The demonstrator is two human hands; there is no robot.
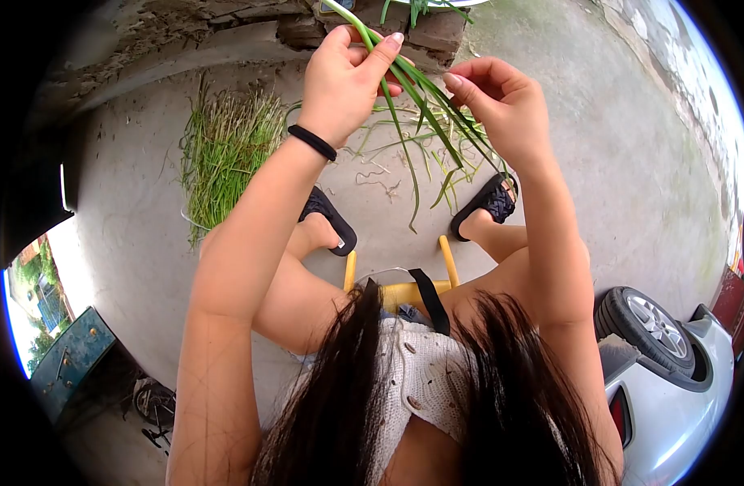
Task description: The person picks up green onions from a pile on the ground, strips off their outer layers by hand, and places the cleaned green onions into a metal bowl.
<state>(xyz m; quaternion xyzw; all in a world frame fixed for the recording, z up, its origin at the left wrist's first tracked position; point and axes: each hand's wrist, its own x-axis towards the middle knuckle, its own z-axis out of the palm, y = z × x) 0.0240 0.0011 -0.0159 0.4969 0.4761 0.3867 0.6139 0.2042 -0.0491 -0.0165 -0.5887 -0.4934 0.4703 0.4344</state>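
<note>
Head view: your left hand pinches the scallion, probably light, tearable, best held by its stem there; whether your right hand grips is unclear.

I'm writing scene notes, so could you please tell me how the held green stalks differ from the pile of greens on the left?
The green stalks are few; the pile of greens holds many. The green stalks are held in the left hand; the pile of greens lies on the floor. The stalks look mostly green; the pile is partly straw-coloured. Both have long, slender green parts.
</note>
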